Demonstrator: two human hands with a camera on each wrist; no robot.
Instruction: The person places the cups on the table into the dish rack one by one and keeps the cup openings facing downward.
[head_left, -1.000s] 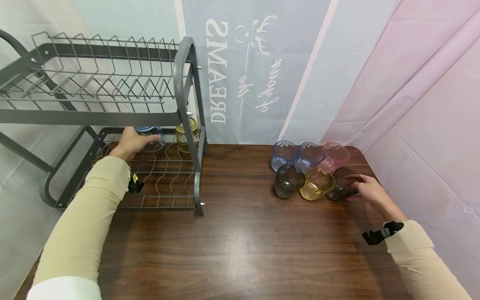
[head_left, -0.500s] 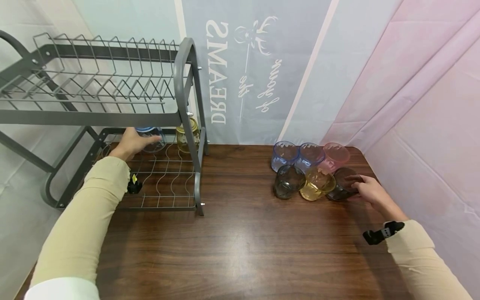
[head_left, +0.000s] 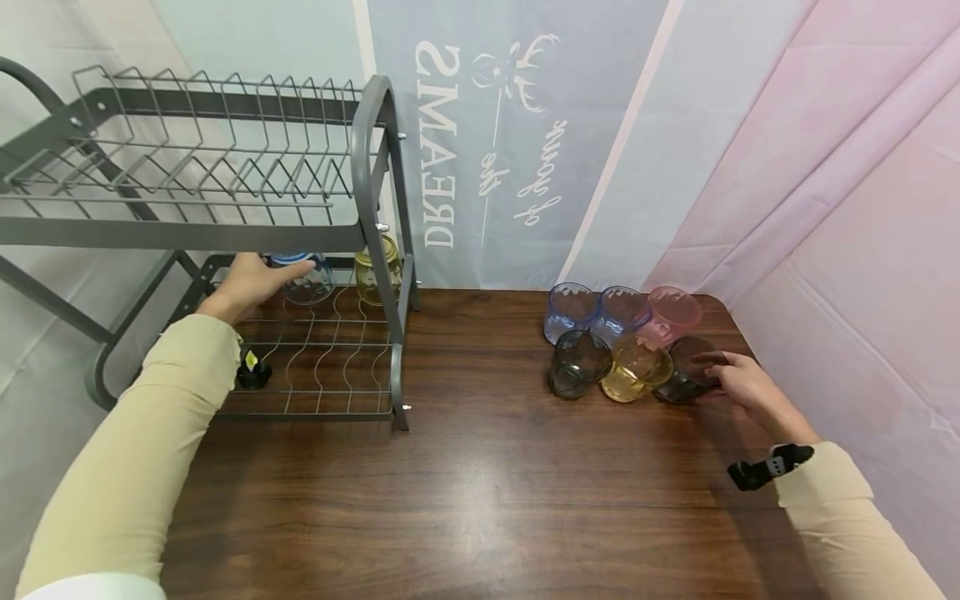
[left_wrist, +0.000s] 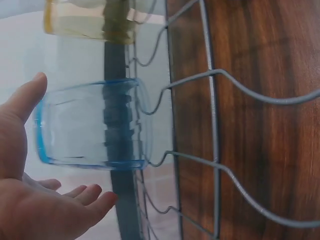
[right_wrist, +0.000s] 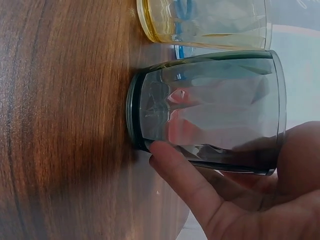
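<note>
A clear blue glass (left_wrist: 90, 125) stands upside down on the lower tier of the dish rack (head_left: 330, 333). My left hand (head_left: 243, 287) is beside it, with thumb and fingers spread apart; in the left wrist view a gap shows between the fingers and the glass. At the table's right, my right hand (head_left: 746, 390) holds a dark grey glass (right_wrist: 210, 110) that stands upright on the wooden table (head_left: 480, 467). One finger lies along its side near the base. Other fingers are partly hidden, seen dimly through the glass.
Beside the blue glass, a yellow glass (head_left: 372, 279) stands in the rack. The rack's upper tier (head_left: 195, 233) overhangs the left hand. Near the dark glass stand another dark glass (head_left: 577, 371), a yellow one (head_left: 630, 379), two blue glasses (head_left: 566, 321) and a pink one (head_left: 675, 312).
The left hand has moved slightly left, away from the blue glass, which stays in the rack. The right hand and its glass have hardly moved.
</note>
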